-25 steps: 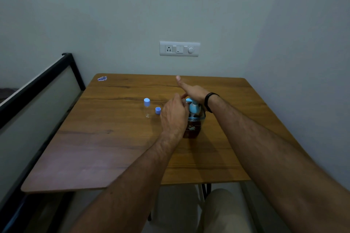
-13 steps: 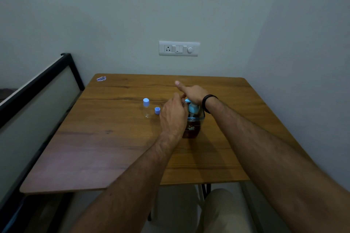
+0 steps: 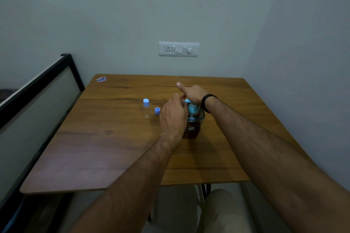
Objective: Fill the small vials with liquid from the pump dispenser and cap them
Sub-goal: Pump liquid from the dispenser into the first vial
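A: Left to right, mid-desk?
B: Capped clear vial upright; loose blue cap just beside it. Left hand next, fingers curled at the spout; contents hidden, grip cannot tell.
A: Dispenser?
B: Pump dispenser, dark body, blue pump. Right hand presses on top, forefinger straight.

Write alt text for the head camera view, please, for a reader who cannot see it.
A person's right hand rests on the blue pump head of a dark dispenser bottle on a wooden table, while the left hand is held up beside the spout; what it holds is hidden. Left of the hands stand a capped clear vial and a loose blue cap.
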The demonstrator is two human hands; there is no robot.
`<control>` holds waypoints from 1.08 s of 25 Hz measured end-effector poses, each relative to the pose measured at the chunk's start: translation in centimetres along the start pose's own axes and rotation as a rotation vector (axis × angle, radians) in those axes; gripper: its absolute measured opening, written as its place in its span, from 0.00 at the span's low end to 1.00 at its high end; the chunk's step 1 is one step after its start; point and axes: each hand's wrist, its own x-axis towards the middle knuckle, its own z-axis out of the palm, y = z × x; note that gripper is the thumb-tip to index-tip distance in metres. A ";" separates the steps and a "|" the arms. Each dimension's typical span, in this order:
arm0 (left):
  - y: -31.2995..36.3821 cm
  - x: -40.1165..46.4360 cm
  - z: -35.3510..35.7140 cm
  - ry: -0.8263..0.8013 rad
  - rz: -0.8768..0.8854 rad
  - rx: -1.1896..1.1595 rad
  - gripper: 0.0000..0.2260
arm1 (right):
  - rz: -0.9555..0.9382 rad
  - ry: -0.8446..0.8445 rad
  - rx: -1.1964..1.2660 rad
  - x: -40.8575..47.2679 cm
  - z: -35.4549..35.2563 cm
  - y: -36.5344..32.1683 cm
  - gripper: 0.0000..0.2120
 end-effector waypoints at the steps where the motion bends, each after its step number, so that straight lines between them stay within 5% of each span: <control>1: 0.0 0.0 0.0 0.004 -0.001 0.002 0.05 | 0.016 -0.028 0.006 0.0 -0.2 -0.1 0.37; 5: 0.1 0.1 0.0 0.002 -0.006 0.000 0.05 | 0.072 -0.122 0.051 -0.3 -0.7 -0.3 0.47; 10: 0.0 0.0 -0.2 -0.012 0.003 0.004 0.05 | -0.003 0.016 -0.028 0.6 0.1 0.1 0.35; 15: 0.1 0.0 -0.2 -0.008 0.008 -0.005 0.06 | 0.057 -0.140 0.030 -0.3 -0.8 -0.4 0.46; 21: 0.1 -0.1 -0.2 0.003 0.006 -0.004 0.06 | -0.005 -0.009 -0.028 0.7 0.0 0.2 0.31; 25: 0.1 0.0 -0.2 -0.002 -0.003 -0.018 0.04 | 0.085 -0.152 0.054 0.0 -1.0 -0.3 0.47; 27: 0.2 -0.1 -0.4 0.007 -0.003 -0.008 0.05 | 0.060 -0.125 0.035 0.1 -0.6 -0.3 0.46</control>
